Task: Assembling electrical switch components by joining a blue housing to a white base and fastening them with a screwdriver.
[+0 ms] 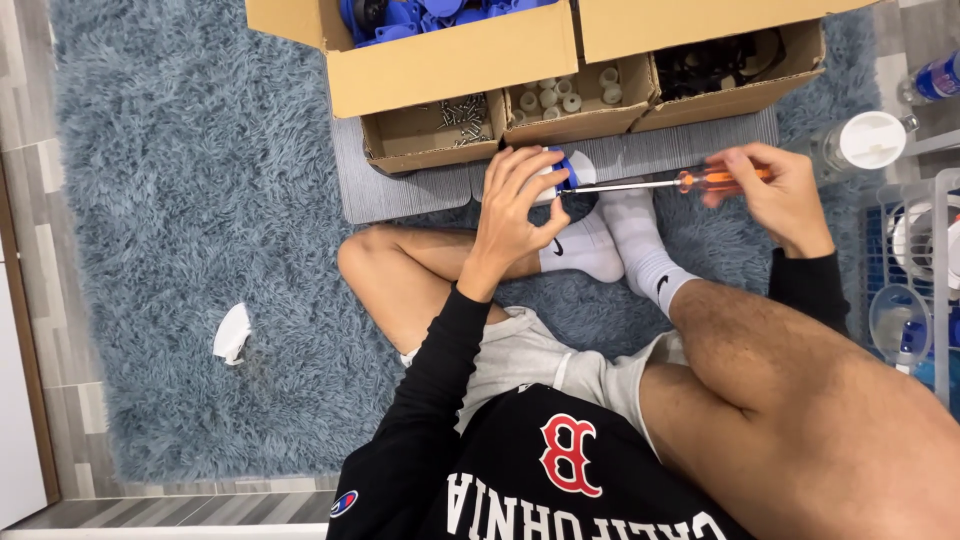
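Looking down from my head, I sit cross-legged on a shaggy blue-grey rug (180, 200). My left hand (515, 205) is curled around a small blue-and-white plastic part (566, 170), pinning it just above my white socks (610, 245). My right hand (775, 195) grips the orange handle of a long screwdriver (690, 181); its steel shaft runs level to the left, and the tip meets the part.

As I judge it, the tip could slip off and jab my left fingers, since they wrap so close to it, and the part rests on nothing firm.

Ahead of me sit open brown cardboard boxes: a small one with loose metal screws (462, 118) on the left, one with pale plastic rollers (560, 97) in the middle, one with black parts (715, 60) on the right, and a larger one behind holding blue plastic pieces (420, 15). A crumpled white scrap (232, 332) lies well apart on the rug.
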